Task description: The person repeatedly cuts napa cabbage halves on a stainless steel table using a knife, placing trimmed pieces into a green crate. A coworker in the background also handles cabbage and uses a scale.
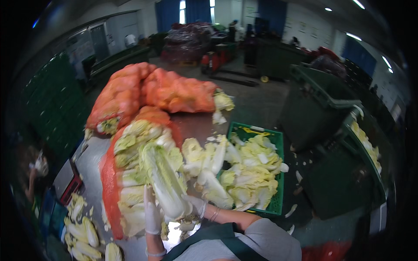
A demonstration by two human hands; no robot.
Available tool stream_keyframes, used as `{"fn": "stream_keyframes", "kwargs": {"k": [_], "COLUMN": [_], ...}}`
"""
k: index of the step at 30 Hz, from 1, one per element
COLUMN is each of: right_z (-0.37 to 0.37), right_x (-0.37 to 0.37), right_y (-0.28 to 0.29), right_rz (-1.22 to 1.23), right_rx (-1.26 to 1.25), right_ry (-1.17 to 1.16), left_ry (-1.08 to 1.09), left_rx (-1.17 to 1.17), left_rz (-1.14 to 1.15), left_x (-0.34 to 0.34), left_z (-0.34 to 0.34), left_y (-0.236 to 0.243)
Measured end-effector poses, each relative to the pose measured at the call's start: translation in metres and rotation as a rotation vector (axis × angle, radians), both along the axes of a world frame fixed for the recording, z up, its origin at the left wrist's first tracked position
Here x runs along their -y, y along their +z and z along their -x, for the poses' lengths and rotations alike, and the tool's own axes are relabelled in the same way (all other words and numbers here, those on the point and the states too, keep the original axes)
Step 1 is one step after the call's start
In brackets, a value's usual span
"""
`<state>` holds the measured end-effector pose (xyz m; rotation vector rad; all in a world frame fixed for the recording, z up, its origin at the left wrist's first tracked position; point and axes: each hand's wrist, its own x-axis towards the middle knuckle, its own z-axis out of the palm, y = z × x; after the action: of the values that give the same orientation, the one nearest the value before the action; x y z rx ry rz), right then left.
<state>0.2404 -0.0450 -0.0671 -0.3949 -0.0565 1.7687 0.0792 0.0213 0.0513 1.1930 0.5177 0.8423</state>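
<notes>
A large napa cabbage, pale green with a thick white base, is held in front of me between both hands. My left hand, in a whitish glove, lies along its left side with the fingers pointing up. On the other side my right hand, also gloved, grips the cabbage near its base; part of that hand is hidden. Just behind and to the left, more napa cabbages are stacked in an opened orange mesh sack. Loose cabbage leaves lie to the right of my hands.
A green crate full of leaves stands at the right. Filled orange mesh sacks lie across the far side of the metal table. Trimmed cabbages sit at lower left beside a scale. Dark green bins stand right; another person's hand shows left.
</notes>
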Motion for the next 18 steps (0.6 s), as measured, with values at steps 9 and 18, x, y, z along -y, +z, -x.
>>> {"fn": "stream_keyframes", "kwargs": {"k": [9, 18], "right_z": [-0.277, -0.308], "right_x": [0.190, 0.247], "right_y": [0.263, 0.239], "right_rz": [-0.518, -0.339], "right_rx": [0.584, 0.876], "right_ry": [-1.654, -1.415], "left_ry": [-0.106, 0.065], "left_rx": [-0.306, -0.405], "left_rz": [0.202, 0.380], "left_x": [-0.027, -0.009], "left_z": [0.071, 0.134], "left_y": [-0.104, -0.155]}}
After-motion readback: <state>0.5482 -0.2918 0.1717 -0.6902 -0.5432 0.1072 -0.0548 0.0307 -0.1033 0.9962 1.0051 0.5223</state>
